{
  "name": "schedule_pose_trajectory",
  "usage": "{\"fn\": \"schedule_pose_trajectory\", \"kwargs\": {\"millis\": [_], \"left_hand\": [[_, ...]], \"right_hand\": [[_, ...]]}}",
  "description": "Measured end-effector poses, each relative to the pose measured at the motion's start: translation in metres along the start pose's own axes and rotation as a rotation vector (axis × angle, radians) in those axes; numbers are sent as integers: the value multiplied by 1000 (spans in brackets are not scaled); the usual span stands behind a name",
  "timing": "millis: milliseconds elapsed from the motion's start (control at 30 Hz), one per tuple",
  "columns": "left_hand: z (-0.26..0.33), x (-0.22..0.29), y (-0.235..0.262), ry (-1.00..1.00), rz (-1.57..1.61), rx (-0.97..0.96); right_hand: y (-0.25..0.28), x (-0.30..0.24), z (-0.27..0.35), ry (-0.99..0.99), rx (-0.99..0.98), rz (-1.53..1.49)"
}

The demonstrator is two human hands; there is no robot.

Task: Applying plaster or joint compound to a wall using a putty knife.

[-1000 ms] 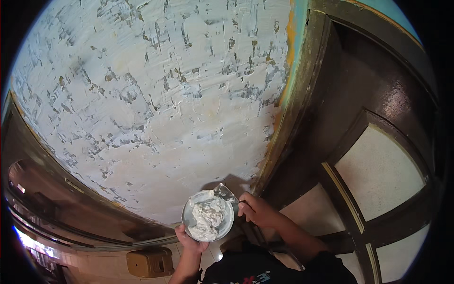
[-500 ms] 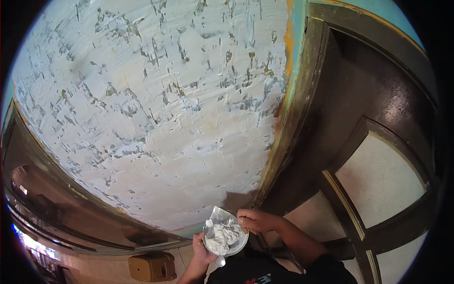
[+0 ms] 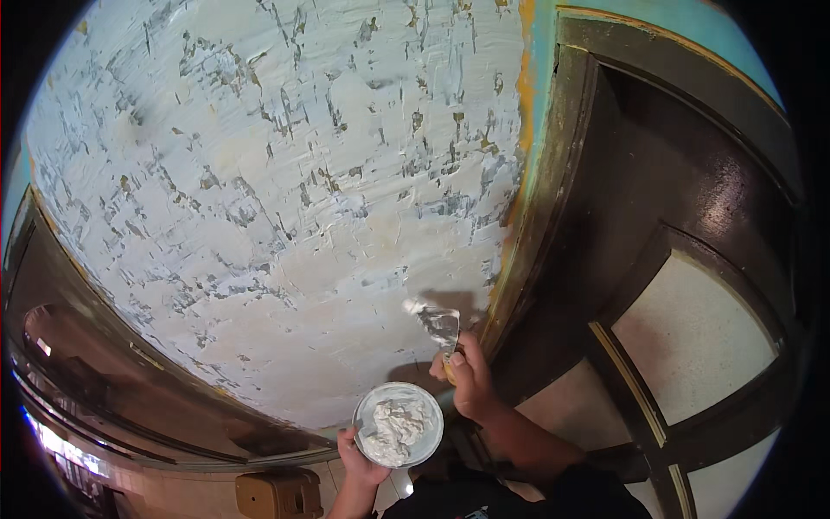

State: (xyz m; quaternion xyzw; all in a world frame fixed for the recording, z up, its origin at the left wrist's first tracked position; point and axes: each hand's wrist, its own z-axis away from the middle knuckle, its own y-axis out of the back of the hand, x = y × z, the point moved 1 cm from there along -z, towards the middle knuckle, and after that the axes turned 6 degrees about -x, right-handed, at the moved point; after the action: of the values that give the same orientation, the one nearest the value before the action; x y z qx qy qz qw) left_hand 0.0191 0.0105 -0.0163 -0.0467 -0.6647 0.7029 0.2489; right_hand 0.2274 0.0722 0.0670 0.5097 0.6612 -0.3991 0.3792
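My right hand (image 3: 469, 377) is closed round the yellowish handle of a putty knife (image 3: 442, 327). White putty (image 3: 413, 306) clings to the blade's far edge, close in front of the wall (image 3: 328, 259); whether it touches I cannot tell. Below and to the left, my left hand (image 3: 361, 460) grips a round white tub (image 3: 439, 424) by its side and underside. A lumpy heap of white putty (image 3: 396, 430) lies in the tub. The wall carries uneven pale coating with many grey and brown gaps, mostly in its upper and middle parts.
A dark door frame (image 3: 553, 199) borders the wall on the right, beside a dark door with pale panels (image 3: 683, 337). Dark wooden furniture or framing (image 3: 112, 372) curves along the left. On the tiled floor stands a brown plastic stool (image 3: 278, 494).
My right hand has lifted the putty knife out of the tub, up toward the wall, with putty on its blade. The tub has shifted slightly left in my left hand.
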Motion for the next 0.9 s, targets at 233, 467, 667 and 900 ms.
{"fn": "schedule_pose_trajectory", "kwargs": {"millis": [233, 467, 667, 900], "left_hand": [[18, -1, 7, -51, -100, 117], [34, -2, 32, 1, -87, 184], [36, 0, 42, 8, -93, 197], [32, 1, 36, 44, -107, 144]], "right_hand": [[-33, -2, -30, 442, 127, 641], [-43, 16, -53, 382, 132, 675], [-38, 42, -30, 363, 69, 700], [-35, 14, -50, 538, 228, 798]]}}
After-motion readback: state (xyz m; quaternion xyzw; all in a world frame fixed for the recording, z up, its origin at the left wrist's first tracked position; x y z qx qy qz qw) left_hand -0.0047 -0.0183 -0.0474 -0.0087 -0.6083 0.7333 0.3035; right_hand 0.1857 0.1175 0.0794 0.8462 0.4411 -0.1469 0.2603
